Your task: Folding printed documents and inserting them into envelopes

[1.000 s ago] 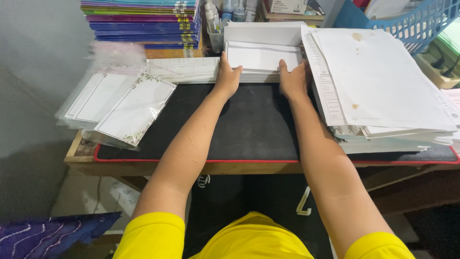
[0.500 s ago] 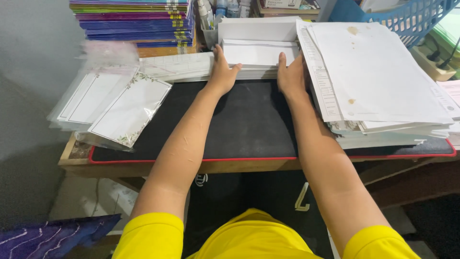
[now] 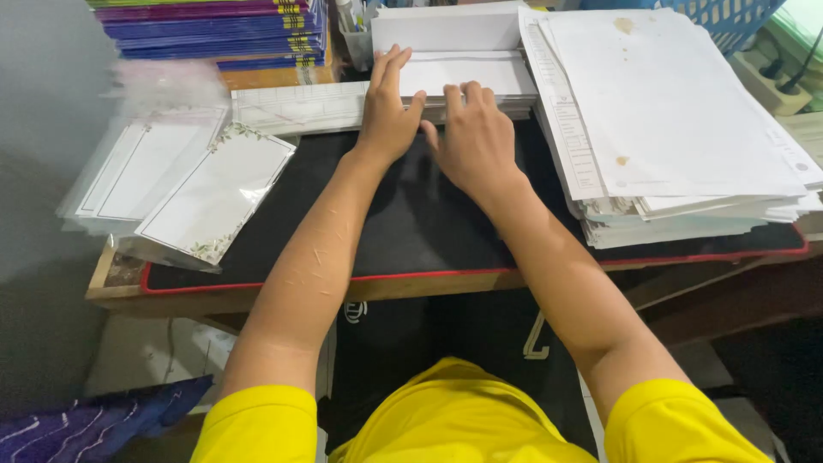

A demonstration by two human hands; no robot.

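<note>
Both hands on the white envelope stack, far centre. Left hand flat, fingers spread; right hand curled, fingertips on top. Nothing lifted yet.

Two bare hands, the left hand and the right hand, rest on one stack of white envelopes. One tall pile of printed sheets sits right, one stack of coloured notebooks behind, two packs of bordered cards left, one blue basket, one black mat.
</note>
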